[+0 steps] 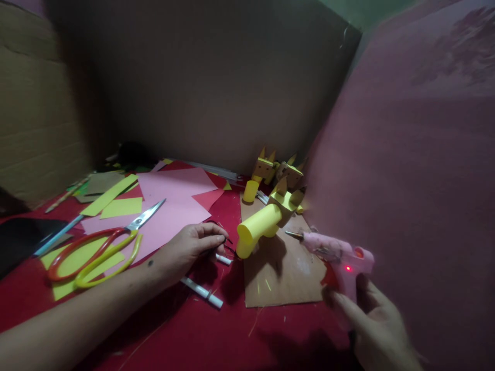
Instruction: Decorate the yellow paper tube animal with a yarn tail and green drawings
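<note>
My right hand [371, 319] grips the handle of a pink glue gun [328, 247] with a red light lit; its metal nozzle points left. Just beyond the nozzle, a yellow paper-tube figure [263, 224] with a boxy, pointed-eared head stands on a brown cardboard piece [286, 278]. Left of the figure, my left hand [203, 239] has its thumb and fingers pinched together around a thin dark strip. Below that hand, a white stick [203, 292] rests on the red cloth, with a short white piece [223, 259] near the fingertips.
Red-and-yellow-handled scissors [112, 247] lie on pink paper [174, 196] and yellow paper pieces at left. Two similar boxy figures [264, 167] stand at the back. A grey panel [201, 87] rises behind, cardboard [38, 113] at left, and a pink surface [417, 170] at right.
</note>
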`<state>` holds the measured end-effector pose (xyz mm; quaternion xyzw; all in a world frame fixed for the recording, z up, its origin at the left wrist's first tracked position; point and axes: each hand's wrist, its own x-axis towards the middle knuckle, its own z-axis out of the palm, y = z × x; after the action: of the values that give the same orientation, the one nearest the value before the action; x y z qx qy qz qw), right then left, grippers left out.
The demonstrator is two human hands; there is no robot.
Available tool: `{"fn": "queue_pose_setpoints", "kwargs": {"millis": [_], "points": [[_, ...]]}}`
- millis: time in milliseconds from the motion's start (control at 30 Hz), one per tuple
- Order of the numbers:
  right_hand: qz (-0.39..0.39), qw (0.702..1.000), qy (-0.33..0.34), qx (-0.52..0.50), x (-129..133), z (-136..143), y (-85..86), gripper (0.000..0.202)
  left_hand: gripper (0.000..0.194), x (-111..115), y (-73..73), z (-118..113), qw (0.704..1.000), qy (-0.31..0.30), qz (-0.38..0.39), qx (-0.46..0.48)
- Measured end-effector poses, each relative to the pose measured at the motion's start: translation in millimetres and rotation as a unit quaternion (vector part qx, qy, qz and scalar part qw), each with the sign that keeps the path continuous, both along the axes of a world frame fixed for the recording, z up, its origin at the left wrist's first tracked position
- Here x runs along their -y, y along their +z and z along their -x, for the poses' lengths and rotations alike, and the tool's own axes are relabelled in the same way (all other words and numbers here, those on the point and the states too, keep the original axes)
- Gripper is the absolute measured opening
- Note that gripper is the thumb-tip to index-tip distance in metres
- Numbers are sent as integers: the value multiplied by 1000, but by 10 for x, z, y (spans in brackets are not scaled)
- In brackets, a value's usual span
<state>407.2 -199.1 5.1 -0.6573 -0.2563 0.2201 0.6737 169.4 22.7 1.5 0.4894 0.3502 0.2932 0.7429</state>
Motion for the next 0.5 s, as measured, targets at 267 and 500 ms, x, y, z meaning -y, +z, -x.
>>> {"fn": "queue_pose_setpoints", "kwargs": {"millis": [267,500], "points": [[31,981,168,94,-153,272,500,28,23,6,-89,-3,999,-32,22,-21],[47,956,158,244,-263,480,785,22,24,0,-76,6,999,-42,15,-24]]}}
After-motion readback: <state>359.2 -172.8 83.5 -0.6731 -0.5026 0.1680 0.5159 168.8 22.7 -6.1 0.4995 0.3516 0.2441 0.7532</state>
